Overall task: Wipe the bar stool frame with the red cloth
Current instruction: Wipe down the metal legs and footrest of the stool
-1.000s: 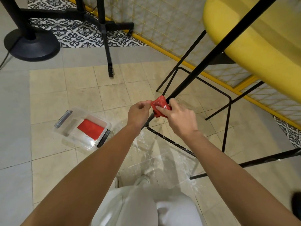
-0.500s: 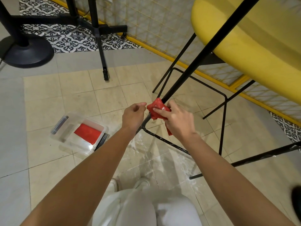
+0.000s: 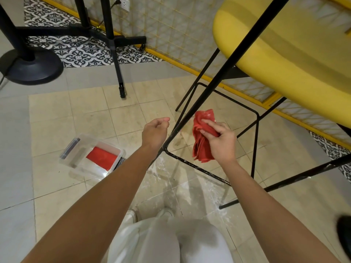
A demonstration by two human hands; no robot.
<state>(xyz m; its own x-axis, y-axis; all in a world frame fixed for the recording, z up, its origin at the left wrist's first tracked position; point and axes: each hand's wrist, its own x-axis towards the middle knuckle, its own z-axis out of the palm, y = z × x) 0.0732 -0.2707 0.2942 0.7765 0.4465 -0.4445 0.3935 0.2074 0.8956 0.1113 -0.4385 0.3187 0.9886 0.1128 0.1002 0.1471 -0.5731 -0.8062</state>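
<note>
The bar stool has a yellow seat (image 3: pixel 284 59) at the upper right and a thin black metal frame (image 3: pixel 214 76) whose near leg slants down to a footrest ring (image 3: pixel 197 166) with chipped paint. My right hand (image 3: pixel 221 141) holds the crumpled red cloth (image 3: pixel 202 137) just right of that leg, apart from the metal. My left hand (image 3: pixel 154 130) hovers left of the same leg, fingers loosely curled, holding nothing and not touching the frame.
A clear plastic box (image 3: pixel 91 156) with a folded red cloth inside lies on the tiled floor to the left. A black round stand base (image 3: pixel 32 67) and a tripod leg (image 3: pixel 118 73) stand at the back left. My shoes (image 3: pixel 150 215) are below.
My right hand has pulled the cloth off the leg and to the right, and the cloth hangs looser. My left hand has let go and drawn back to the left.
</note>
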